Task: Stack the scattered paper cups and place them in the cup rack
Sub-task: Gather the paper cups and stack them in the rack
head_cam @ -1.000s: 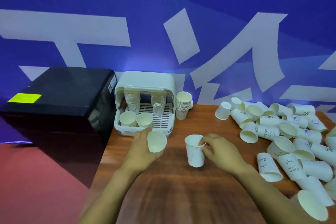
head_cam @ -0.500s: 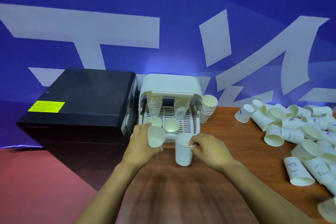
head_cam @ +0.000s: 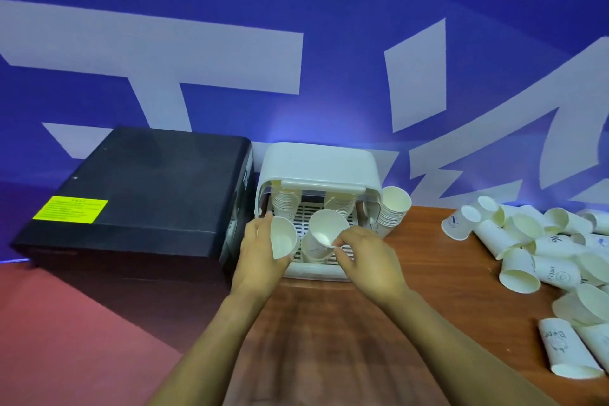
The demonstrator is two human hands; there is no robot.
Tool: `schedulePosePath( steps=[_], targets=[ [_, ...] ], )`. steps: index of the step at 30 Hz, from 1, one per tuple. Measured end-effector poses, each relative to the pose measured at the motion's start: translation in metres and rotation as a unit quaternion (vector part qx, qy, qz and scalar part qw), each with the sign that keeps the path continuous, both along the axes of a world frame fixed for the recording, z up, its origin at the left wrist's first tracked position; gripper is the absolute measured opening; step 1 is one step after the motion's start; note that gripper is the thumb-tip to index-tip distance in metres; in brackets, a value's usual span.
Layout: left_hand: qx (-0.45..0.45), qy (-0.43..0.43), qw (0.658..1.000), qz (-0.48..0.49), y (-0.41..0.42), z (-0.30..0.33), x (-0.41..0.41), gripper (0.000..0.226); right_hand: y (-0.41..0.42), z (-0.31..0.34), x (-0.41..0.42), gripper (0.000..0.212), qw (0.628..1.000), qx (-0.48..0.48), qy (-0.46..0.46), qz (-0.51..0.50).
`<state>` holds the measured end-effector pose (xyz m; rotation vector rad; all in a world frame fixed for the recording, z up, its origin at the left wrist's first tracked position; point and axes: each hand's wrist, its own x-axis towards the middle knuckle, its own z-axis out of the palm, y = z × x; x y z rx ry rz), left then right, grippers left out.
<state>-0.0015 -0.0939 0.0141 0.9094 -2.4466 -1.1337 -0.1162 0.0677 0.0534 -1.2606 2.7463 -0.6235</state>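
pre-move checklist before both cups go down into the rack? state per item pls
1. Left hand grips its cup around the side wall: ok.
2. Right hand pinches the second cup by the near rim: ok.
3. Both cups are at the open front of the cup rack: ok.
4. Free spots on the rack floor under the held cups: cannot tell, the cups and hands hide it.
5. Two stacks already hang at the rack's back; clearance for the held cups: cannot tell.
6. Loose stack stands outside the rack's right wall, apart from both hands: ok.
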Motion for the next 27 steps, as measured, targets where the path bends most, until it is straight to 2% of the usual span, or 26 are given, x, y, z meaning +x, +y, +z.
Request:
schedulePosePath(
  steps=[6, 9, 13, 16, 22, 27],
  targets=[
    [0.02, 0.012, 1.0, 0.0, -0.008, -0.016, -0.023, 0.087, -0.022, -0.017, -0.014, 0.016, 1.0, 0.024, 0.005, -0.007],
    [0.003, -0.017, 1.0, -0.008, -0.014, -0.028, -0.032, 0.089, -0.027, -0.027, -0.022, 0.015, 0.999, 0.032, 0.003, -0.012],
    [-0.012, -0.048, 0.999, -0.009, -0.02, -0.039, -0.039, 0.091, -0.027, -0.044, -0.026, 0.003, 1.0, 0.025, 0.01, -0.011],
    [-0.006, -0.06, 0.998, -0.016, -0.024, -0.045, -0.041, 0.091, -0.028, -0.053, -0.028, 0.005, 0.999, 0.033, 0.005, -0.01],
    [0.004, -0.094, 0.995, -0.028, -0.032, -0.056, -0.048, 0.089, -0.038, -0.067, -0.029, 0.017, 0.996, 0.065, -0.057, -0.012],
    [-0.013, -0.096, 0.995, -0.014, -0.039, -0.057, -0.055, 0.087, -0.051, -0.078, -0.034, 0.017, 0.993, 0.057, -0.104, -0.011]
  ],
)
